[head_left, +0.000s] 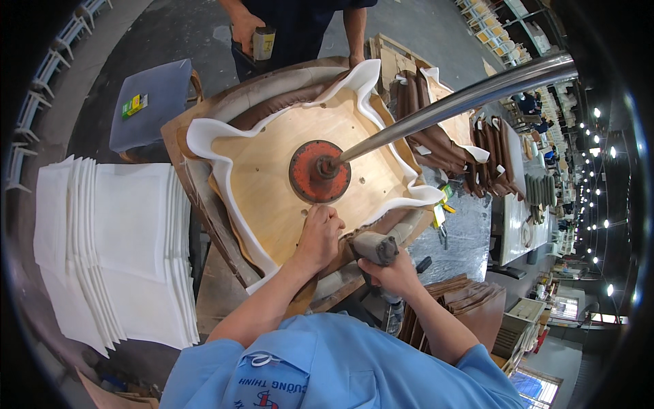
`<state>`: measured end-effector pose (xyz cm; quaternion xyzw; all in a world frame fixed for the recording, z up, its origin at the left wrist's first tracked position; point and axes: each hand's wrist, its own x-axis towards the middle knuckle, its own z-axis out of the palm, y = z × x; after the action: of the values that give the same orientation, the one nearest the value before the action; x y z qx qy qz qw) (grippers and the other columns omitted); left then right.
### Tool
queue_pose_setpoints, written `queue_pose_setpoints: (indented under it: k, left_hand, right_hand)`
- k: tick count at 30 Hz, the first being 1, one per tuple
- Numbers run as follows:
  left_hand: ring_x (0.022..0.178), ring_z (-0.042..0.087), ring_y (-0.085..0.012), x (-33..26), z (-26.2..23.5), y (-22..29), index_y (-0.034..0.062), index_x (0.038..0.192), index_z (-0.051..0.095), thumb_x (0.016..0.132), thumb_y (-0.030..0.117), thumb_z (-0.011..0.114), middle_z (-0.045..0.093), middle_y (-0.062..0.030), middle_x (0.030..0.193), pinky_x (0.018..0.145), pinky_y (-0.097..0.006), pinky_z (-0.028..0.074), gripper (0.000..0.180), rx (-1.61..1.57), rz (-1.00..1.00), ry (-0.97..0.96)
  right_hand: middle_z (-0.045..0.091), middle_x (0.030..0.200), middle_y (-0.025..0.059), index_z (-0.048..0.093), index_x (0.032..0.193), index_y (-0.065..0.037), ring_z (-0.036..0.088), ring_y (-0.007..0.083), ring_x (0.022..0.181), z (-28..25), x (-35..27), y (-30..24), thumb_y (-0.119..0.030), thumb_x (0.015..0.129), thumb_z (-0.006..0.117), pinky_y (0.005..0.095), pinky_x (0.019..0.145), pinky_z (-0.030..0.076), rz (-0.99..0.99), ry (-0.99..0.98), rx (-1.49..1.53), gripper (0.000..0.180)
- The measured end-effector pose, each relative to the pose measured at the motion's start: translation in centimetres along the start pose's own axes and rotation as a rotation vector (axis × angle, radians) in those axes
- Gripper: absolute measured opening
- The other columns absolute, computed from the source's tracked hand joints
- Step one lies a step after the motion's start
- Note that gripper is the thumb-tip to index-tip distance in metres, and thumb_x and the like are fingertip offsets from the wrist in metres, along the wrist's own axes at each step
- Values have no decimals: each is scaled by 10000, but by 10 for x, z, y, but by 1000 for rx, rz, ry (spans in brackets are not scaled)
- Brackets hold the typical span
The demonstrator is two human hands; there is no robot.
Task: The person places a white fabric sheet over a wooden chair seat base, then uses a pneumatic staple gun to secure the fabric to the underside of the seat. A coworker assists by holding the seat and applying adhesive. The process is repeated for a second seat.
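Note:
A plywood seat panel [266, 157] lies underside up, with white foam padding [201, 135] and a brown cover [286, 102] curling up around its edges. A round red press plate [320, 151] bears on its middle. My left hand [319, 238] is closed at the panel's near edge, gripping the brown cover, though its fingertips are partly hidden. My right hand [395, 274] is wrapped round the handle of a staple gun [376, 247], whose nose points at the near edge beside my left hand.
A shiny metal rod [463, 99] slants from the plate to the upper right. Opposite, a co-worker's hand [246, 28] holds another staple gun [263, 44]. White foam sheets [136, 238] are stacked left, beside a blue-grey padded seat [151, 102]. Brown covers [432, 146] lie at right.

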<state>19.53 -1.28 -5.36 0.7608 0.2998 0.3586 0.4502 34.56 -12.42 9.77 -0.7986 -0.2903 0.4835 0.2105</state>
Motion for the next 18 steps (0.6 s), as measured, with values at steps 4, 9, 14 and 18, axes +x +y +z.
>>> queue_pose_setpoints:
  k: [4, 9, 14, 18]
  left_hand:
    - [1116, 622, -416, 0, -4, 9, 5, 1011, 737, 893, -24, 658, 655, -197, 1107, 983, -508, 516, 145, -64, -44, 22]
    - [1242, 650, -388, -20, -85, 23, 30, 1143, 745, 953, 27, 676, 694, -200, 1234, 1058, -505, 531, 203, -73, -193, -41]
    - [1375, 595, -424, -62, -168, -10, 27, 1214, 733, 973, 18, 652, 662, -203, 1389, 1218, -550, 438, 254, 417, -22, -7]
    - [1404, 563, -452, -93, -146, -24, 20, 1237, 727, 964, -5, 653, 621, -213, 1432, 1264, -605, 379, 284, 608, 179, 91]
  right_hand:
    - [737, 864, 63, 713, 1382, -26, 660, 141, 608, 1, 11, -1, -194, 982, 853, 322, 604, 540, -17, -20, -78, 456]
    - [763, 987, 79, 676, 1466, -50, 654, 104, 672, 4, -25, 30, -186, 974, 862, 334, 638, 571, -88, 87, 115, 543]
    - [796, 1179, 93, 653, 1505, -53, 746, 158, 966, 28, -53, 83, -184, 944, 893, 360, 897, 626, -109, 190, 185, 624]
    - [803, 1266, 150, 697, 1444, -62, 776, 265, 1197, 37, -43, 116, -145, 894, 914, 395, 1060, 590, -394, 374, 53, 597]
